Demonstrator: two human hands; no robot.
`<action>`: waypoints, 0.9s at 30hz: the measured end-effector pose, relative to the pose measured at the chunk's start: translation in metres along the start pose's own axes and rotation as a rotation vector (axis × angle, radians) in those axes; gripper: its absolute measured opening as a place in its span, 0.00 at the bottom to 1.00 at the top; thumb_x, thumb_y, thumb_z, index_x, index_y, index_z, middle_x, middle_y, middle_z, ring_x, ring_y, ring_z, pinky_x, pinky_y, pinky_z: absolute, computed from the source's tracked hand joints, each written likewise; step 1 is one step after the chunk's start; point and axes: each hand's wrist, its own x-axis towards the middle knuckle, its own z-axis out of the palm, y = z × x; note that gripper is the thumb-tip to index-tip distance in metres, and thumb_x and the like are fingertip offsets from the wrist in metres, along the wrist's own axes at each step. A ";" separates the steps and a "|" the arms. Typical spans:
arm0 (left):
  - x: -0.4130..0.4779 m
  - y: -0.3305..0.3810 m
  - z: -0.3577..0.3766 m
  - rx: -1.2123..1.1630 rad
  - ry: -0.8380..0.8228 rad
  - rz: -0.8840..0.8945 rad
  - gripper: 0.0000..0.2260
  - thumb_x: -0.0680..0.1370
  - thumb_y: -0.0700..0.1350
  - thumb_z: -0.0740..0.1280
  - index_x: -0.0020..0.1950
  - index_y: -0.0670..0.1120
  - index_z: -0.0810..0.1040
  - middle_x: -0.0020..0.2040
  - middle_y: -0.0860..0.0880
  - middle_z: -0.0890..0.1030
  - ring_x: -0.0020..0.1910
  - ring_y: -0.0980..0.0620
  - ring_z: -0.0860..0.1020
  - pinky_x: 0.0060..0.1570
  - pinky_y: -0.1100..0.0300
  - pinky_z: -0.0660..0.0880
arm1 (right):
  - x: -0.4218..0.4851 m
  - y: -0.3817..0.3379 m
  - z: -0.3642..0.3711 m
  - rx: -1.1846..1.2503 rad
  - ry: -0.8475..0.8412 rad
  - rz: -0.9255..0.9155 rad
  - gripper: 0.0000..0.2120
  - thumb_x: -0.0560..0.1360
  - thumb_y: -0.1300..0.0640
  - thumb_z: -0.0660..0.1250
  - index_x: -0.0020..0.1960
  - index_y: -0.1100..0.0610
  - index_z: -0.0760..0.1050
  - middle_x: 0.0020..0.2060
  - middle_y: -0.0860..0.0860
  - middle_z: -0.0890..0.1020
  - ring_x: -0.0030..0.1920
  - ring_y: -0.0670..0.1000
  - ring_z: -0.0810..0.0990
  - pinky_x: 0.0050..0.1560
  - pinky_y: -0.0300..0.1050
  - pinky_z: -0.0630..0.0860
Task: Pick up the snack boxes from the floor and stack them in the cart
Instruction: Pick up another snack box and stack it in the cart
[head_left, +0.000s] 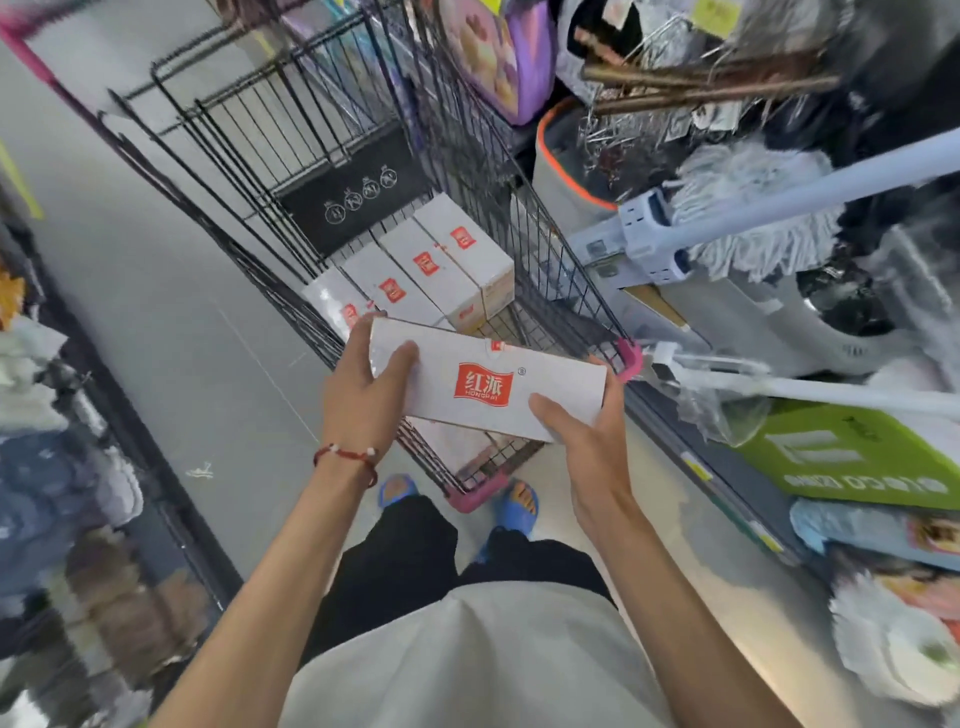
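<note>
My left hand (363, 400) and right hand (592, 441) clasp a white red-logoed cardboard box (556, 387) over the black wire cart (563, 283) (grey aisle floor (171, 322) alongside).

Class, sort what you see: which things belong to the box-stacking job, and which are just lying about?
Job: held snack box, left hand, right hand, stacked boxes, cart.
Lying about: mop, green carton, purple bag.
</note>
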 end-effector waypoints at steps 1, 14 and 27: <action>0.014 0.003 0.003 0.011 -0.037 -0.014 0.22 0.80 0.57 0.63 0.73 0.60 0.67 0.67 0.53 0.77 0.59 0.49 0.80 0.58 0.52 0.80 | 0.008 -0.001 0.004 0.001 0.027 0.007 0.34 0.74 0.66 0.76 0.75 0.51 0.65 0.61 0.50 0.83 0.56 0.43 0.83 0.48 0.32 0.79; 0.204 0.013 0.071 0.235 -0.600 -0.009 0.25 0.78 0.52 0.69 0.74 0.55 0.69 0.69 0.47 0.75 0.66 0.44 0.75 0.69 0.44 0.71 | 0.088 0.009 0.057 0.093 0.471 0.059 0.40 0.73 0.66 0.78 0.78 0.52 0.62 0.64 0.50 0.80 0.58 0.43 0.84 0.60 0.46 0.82; 0.265 -0.041 0.128 0.436 -0.744 0.048 0.19 0.79 0.50 0.68 0.68 0.48 0.74 0.62 0.47 0.79 0.59 0.47 0.78 0.61 0.50 0.79 | 0.141 0.075 0.069 0.090 0.601 0.177 0.41 0.74 0.65 0.77 0.78 0.52 0.57 0.70 0.56 0.74 0.67 0.54 0.79 0.64 0.55 0.81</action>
